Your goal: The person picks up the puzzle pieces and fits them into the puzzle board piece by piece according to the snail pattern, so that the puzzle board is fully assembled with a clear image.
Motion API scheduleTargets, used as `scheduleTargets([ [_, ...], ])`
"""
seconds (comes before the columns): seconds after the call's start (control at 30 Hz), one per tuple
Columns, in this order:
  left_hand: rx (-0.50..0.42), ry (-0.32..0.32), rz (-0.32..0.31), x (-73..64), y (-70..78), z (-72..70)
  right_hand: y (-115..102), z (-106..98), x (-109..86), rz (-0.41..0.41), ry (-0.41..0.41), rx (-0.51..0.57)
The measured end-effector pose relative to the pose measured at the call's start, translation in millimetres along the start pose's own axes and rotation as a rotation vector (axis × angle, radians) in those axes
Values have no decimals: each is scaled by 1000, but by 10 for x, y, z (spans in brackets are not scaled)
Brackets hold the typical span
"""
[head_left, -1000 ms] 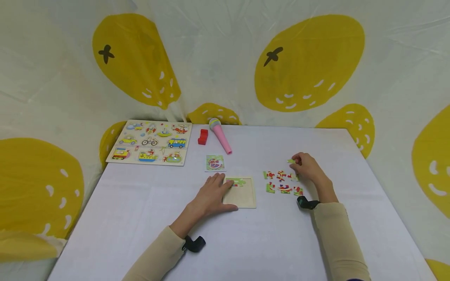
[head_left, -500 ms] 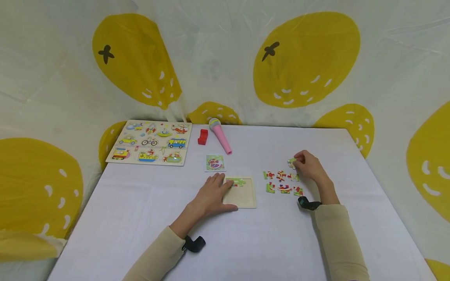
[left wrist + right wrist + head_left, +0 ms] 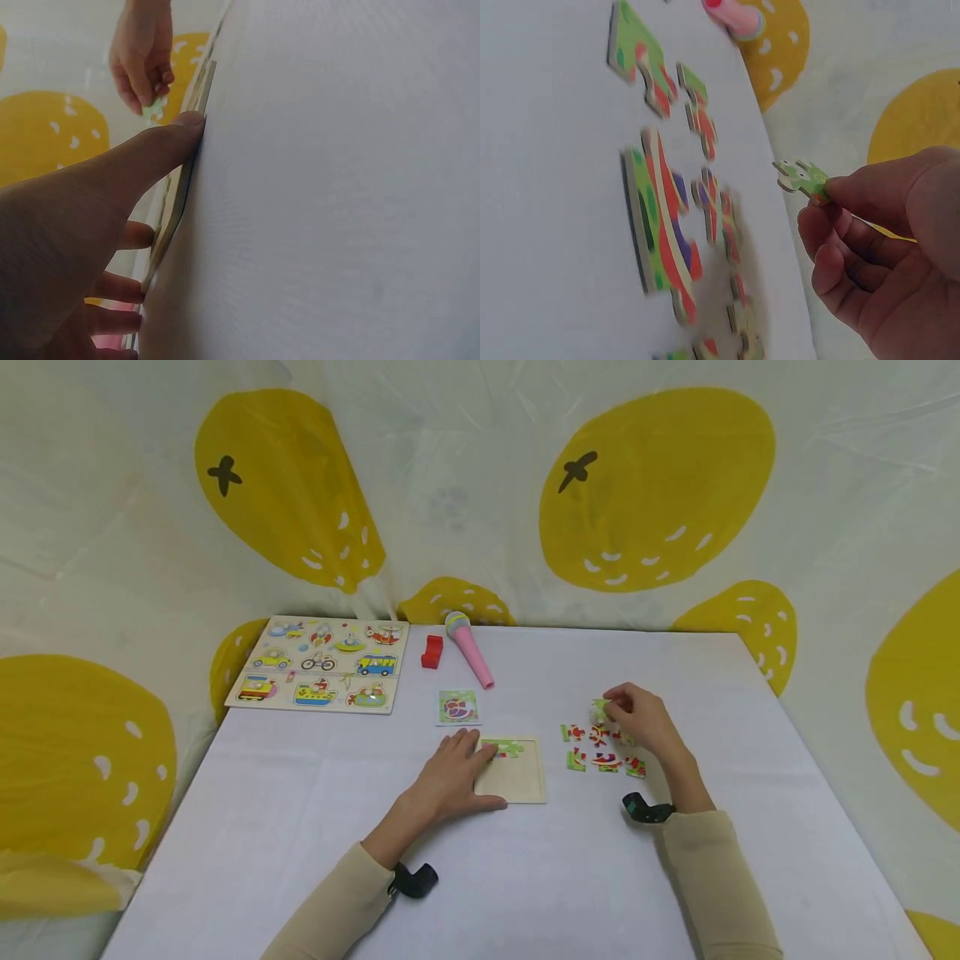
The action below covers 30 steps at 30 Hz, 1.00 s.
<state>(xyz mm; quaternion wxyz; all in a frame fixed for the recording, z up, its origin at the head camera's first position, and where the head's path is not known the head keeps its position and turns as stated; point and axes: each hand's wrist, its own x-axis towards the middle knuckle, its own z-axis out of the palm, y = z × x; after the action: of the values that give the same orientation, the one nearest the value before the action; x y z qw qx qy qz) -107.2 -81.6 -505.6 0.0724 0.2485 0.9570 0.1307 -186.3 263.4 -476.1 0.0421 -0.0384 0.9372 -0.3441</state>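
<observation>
On my feed the right hand (image 3: pixel 643 720) has its thumb and curled fingers drawn into a pinch, parted only by the thickness of one green puzzle piece (image 3: pixel 802 178). The piece sits right at the fingertips, its notched end jutting past the thumb, and I can see it held clear of the tablecloth (image 3: pixel 570 877). The loose pieces (image 3: pixel 607 762) lie in two rows just on the person's side of that pinch. Left of the grip and nearer the person is the wooden tray (image 3: pixel 519 787); I have the left hand (image 3: pixel 452 777) spread, thumb at its near edge, partly covering the green pieces (image 3: pixel 512 749) in its far left corner. Just beyond those left fingertips lies a picture card (image 3: pixel 458 707).
</observation>
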Motion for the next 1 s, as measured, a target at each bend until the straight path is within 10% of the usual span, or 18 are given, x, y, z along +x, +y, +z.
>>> scheduleTargets([
  [1.0,11,6,9,4,-28,25,-569,694,-173,-208,-121,57],
])
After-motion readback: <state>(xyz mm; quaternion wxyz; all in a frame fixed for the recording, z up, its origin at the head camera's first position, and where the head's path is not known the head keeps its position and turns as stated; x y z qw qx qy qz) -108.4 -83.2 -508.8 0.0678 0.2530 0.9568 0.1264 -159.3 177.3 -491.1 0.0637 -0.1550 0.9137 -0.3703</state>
